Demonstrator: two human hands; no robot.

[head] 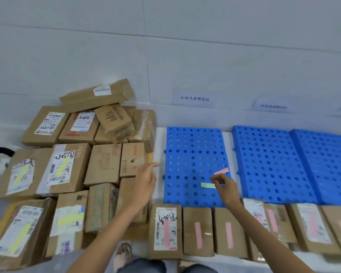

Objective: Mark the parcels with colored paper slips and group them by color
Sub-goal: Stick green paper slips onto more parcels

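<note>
Near row: the pink-marked row [198, 231] lies closest to me, box beside box, each with a pink strip on top.
Near left: the yellow-marked parcels [67, 219] crowd together, some leaning on their neighbours.
Left hand: the left hand [145, 184] has straight, relaxed fingers and holds nothing. It hovers over the unmarked parcels [104, 164] in the middle of the pile.
Right hand: the right hand [224, 187] pinches a pink slip [221, 171] at its fingertips, above the blue pallet [185, 146]. A green slip [207, 185] shows just below the hand – held or lying on the pallet, I cannot tell.
Risk, slips: I judge a loose slip could drop through the pallet's holes if the pinch slackens.
Risk, colour: with two colours at one hand, the wrong strip could land on a box and send it to the wrong group.
Risk, pile: the far boxes are stacked askew – pulling one from below could tip the top one off.
Surface: pale floor [158, 134] with perforated blue pallets side by side, bare of parcels.
Room: a plain light wall [165, 46] carries a paper sign [194, 98] above the pallet, with another, blurred, further right.
</note>
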